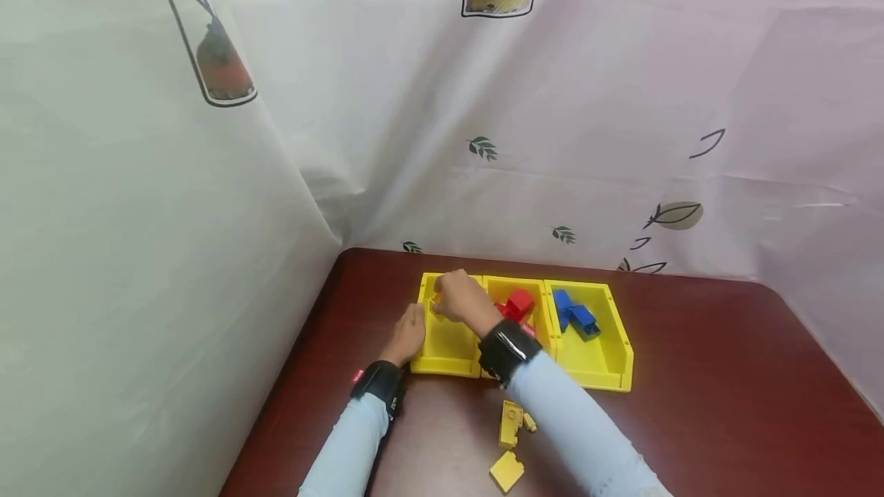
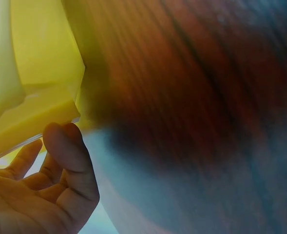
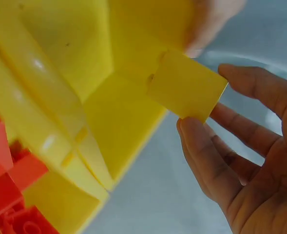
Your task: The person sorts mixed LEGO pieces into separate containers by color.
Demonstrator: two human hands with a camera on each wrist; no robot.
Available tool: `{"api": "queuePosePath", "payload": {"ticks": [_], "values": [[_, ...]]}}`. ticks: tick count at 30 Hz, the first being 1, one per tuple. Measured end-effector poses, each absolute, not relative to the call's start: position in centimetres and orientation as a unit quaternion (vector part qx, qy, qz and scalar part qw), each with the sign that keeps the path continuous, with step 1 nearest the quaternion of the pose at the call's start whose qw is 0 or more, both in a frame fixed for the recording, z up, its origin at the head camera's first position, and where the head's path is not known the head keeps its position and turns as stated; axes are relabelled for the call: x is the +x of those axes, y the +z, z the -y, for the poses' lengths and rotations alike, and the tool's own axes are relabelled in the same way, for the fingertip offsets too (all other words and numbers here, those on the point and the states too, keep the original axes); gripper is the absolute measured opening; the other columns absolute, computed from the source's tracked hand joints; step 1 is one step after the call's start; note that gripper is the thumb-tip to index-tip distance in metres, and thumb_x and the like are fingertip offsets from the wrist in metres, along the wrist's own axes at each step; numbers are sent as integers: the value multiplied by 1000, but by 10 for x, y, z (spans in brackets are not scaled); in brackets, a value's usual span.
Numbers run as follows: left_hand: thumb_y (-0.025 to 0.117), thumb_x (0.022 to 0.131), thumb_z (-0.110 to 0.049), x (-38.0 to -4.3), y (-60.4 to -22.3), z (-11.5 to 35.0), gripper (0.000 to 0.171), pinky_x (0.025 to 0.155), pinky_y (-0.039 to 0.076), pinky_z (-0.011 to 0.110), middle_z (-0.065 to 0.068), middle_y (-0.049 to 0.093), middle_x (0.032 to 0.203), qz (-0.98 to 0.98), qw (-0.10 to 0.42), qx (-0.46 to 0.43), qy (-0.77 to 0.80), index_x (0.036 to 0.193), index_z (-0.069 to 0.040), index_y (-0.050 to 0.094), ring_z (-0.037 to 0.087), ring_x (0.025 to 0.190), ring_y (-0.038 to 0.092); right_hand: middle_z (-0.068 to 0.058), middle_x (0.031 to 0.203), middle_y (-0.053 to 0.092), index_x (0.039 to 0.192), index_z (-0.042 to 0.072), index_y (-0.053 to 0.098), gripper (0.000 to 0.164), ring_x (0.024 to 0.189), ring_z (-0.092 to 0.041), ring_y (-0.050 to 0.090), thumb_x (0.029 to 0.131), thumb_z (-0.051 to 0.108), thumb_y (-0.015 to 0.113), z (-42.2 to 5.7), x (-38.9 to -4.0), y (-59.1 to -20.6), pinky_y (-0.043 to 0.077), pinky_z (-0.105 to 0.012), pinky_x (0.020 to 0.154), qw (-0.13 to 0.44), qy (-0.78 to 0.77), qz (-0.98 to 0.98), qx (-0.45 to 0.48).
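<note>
My right hand (image 1: 468, 301) pinches a yellow toy brick (image 3: 187, 87) by its edge, between thumb and fingertips. In the head view that brick shows only partly, over the far end of the left yellow bin (image 1: 449, 365). At the bin's left wall is my left hand (image 1: 407, 334), its curled fingers (image 2: 67, 151) at the rim in the left wrist view. Several loose yellow bricks (image 1: 507, 472) lie on the table in front of the bins, close to the right forearm.
Two more yellow bins adjoin on the right. The middle bin (image 1: 545, 294) holds red bricks (image 1: 519, 303), partly behind the right wrist; the right bin (image 1: 601, 380) holds blue bricks (image 1: 584, 320). A white patterned sheet (image 1: 587, 98) hangs behind the dark red table (image 1: 704, 374).
</note>
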State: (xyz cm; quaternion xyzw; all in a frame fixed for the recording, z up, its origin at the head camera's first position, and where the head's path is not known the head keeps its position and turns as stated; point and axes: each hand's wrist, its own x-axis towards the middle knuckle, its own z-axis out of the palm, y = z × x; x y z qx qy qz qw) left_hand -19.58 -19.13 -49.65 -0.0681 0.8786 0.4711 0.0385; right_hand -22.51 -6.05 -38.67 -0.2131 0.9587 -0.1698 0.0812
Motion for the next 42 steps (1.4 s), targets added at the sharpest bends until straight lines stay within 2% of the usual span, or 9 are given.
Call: {"api": "queuePosePath", "payload": {"ticks": [4, 6, 12, 19, 28, 33, 38, 42], "values": [[24, 108, -34, -198, -500, 182, 41, 82, 44, 43, 15, 55, 100, -882, 31, -52, 466, 123, -5, 49, 26, 88, 53, -11, 88, 68, 100, 1, 73, 22, 68, -21, 58, 82, 14, 77, 66, -245, -401, 53, -29, 62, 100, -160, -968, -168], [24, 108, -33, -197, -500, 179, 41, 80, 45, 43, 15, 56, 98, -883, 28, -46, 465, 121, -3, 50, 26, 86, 54, -11, 81, 65, 96, 1, 73, 19, 64, -22, 57, 81, 12, 78, 67, -249, -408, 53, -29, 62, 100, -163, -969, -155], [24, 109, -31, -192, -499, 177, 40, 75, 44, 40, 13, 54, 93, -885, 31, -50, 463, 119, -2, 50, 24, 82, 53, -10, 85, 66, 103, 2, 72, 25, 70, -23, 60, 81, 11, 78, 71, -249, -429, 57, -35, 77, 93, -170, -970, -145], [25, 108, -30, -193, -500, 177, 40, 82, 44, 45, 15, 56, 99, -889, 22, -49, 454, 119, -2, 51, 27, 88, 54, -11, 84, 65, 102, 0, 72, 26, 73, -25, 59, 82, 15, 78, 78, -251, -444, 54, -36, 81, 93, -152, -975, -136], [23, 109, -31, -192, -499, 180, 43, 86, 44, 48, 16, 58, 104, -890, 21, -51, 452, 123, -1, 50, 28, 92, 54, -10, 74, 60, 93, 0, 71, 14, 66, -23, 55, 84, 10, 74, 83, -249, -448, 52, -33, 71, 75, -138, -976, -149], [24, 109, -32, -192, -495, 184, 42, 82, 44, 46, 16, 56, 99, -890, 14, -49, 453, 121, -1, 50, 28, 88, 53, -10, 74, 60, 94, -1, 70, 15, 66, -24, 55, 84, 10, 74, 86, -248, -445, 53, -34, 71, 60, -136, -976, -162], [22, 109, -35, -195, -495, 188, 45, 85, 44, 46, 14, 56, 101, -892, 22, -60, 447, 126, -3, 49, 27, 91, 54, -10, 75, 60, 97, 0, 71, 19, 69, -24, 57, 85, 12, 75, 90, -249, -444, 54, -34, 76, 54, -133, -976, -165], [22, 109, -35, -195, -494, 189, 44, 85, 44, 45, 14, 57, 103, -891, 24, -59, 449, 123, -4, 50, 26, 91, 54, -9, 73, 59, 97, 0, 71, 21, 67, -23, 56, 85, 17, 76, 90, -249, -443, 54, -34, 75, 63, -137, -975, -165]]}}
